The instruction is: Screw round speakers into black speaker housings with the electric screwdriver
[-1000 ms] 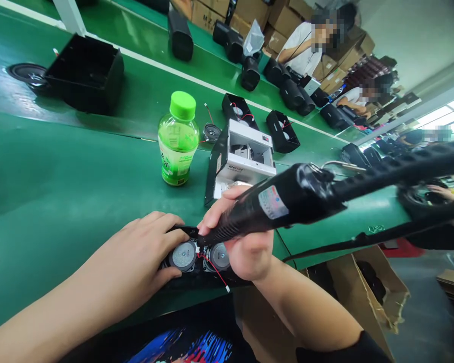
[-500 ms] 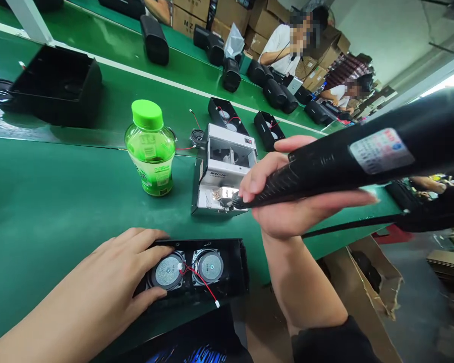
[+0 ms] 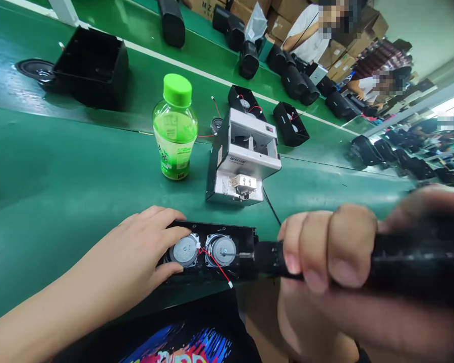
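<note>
two speakers (image 3: 184, 250) sit in the black housing (image 3: 244, 235) at your six o'clock. your left hand (image 3: 144, 247), half open, spreads over its nine o'clock end; your right hand (image 3: 331, 252) is curled tight round the black screwdriver (image 3: 268, 258), its tip over the three o'clock speaker. earlier that tip was at the silver machine (image 3: 245, 164), twelve o'clock of the housing.

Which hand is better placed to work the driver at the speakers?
Likely right: the right hand grips the driver, its bit toward the speaker box; the left hand steadies the box's left end.
</note>
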Motion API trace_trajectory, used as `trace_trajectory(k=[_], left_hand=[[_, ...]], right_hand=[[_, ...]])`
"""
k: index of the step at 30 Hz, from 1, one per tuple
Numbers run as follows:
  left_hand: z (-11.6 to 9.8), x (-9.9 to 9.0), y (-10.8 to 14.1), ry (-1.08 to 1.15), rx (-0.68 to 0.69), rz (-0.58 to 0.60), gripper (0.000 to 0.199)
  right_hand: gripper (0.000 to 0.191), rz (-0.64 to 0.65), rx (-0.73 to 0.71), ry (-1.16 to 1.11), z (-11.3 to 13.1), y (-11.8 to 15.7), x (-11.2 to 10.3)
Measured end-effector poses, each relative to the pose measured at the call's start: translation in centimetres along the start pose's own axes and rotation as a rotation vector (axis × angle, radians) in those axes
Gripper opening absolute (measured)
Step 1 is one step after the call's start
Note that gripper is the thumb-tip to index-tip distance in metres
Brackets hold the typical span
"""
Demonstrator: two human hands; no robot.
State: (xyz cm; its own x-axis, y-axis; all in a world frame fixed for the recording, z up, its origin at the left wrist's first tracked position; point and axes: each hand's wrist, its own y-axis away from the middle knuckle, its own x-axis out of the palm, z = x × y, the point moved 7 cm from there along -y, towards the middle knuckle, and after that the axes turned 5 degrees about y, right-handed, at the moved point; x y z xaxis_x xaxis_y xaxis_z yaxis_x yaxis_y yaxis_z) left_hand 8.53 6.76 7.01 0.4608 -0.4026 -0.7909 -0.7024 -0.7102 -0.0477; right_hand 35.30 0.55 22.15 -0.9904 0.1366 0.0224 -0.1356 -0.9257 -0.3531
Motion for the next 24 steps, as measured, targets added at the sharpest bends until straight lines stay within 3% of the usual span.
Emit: trace_trajectory(k=[5,7,9,13,24], left_hand=[[-0.5,-0.2,-0.4,-0.035,0.009,0.036,0.045],[-0.5,-0.2,-0.4,-0.028,0.006,0.032,0.046],[-0.5,-0.2,-0.3,-0.015,0.0,0.026,0.047],[-0.8,-0.1,-0.3,-0.015,-0.007,0.041,0.045],[-1.2,-0.3,-0.2,-0.017,0.012,0.04,0.043]], right_hand=[[0.016,0.053,0.076,-0.046,-1.7,3.5,3.3],[0.017,0.006,0.109,-0.059,-3.1,4.1,4.4],[0.029,-0.065,0.086,-0.094,-3.9,4.2,4.7],[0.049,-0.034,0.052,-0.102,-4.5,3.9,5.0],[0.027,0.054,0.075,-0.071,-4.8,4.1,5.4]])
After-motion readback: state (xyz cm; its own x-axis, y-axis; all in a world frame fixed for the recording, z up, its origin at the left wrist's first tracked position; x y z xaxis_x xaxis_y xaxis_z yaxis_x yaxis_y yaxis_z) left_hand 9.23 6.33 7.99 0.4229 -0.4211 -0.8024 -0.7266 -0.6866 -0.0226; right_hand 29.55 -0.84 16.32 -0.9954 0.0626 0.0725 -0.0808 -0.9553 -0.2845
